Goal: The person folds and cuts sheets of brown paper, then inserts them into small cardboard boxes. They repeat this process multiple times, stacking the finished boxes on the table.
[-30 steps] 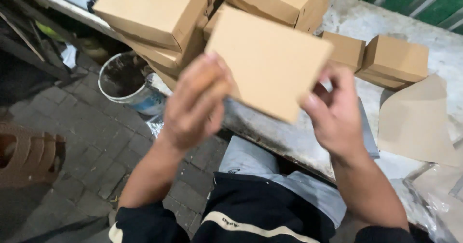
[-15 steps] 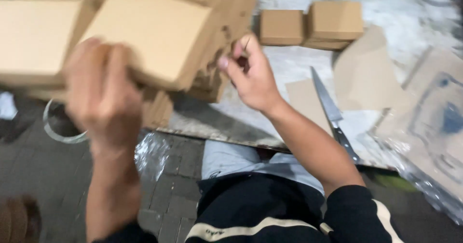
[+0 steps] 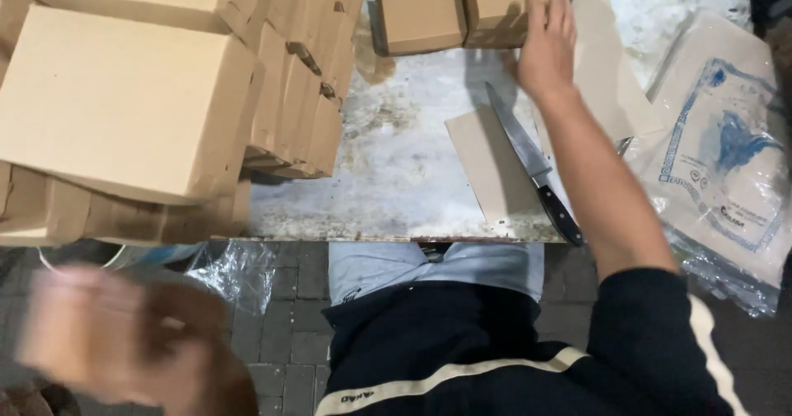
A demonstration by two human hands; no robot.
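Observation:
My right hand [image 3: 546, 43] reaches across the worn table [image 3: 396, 177] with fingers spread, resting on a small cardboard box [image 3: 505, 3] at the far edge. A second small box [image 3: 419, 16] sits just left of it. My left hand [image 3: 124, 342] is a blur low at the left, off the table, over the paved floor, and seems to hold nothing. A large stack of cardboard boxes [image 3: 140, 102] fills the table's left side. A knife [image 3: 532, 164] with a black handle lies on a flat cardboard sheet [image 3: 487, 168] near my right forearm.
Flat cardboard pieces [image 3: 615, 78] lie right of my arm. Clear plastic bags with blue printing [image 3: 726, 160] cover the right side. A crumpled plastic bag [image 3: 235, 271] hangs below the table's front edge. Brick paving lies underneath.
The box I was holding in both hands now sits on top of the left stack. My left hand has dropped below the table, and my right hand has reached forward to the small box.

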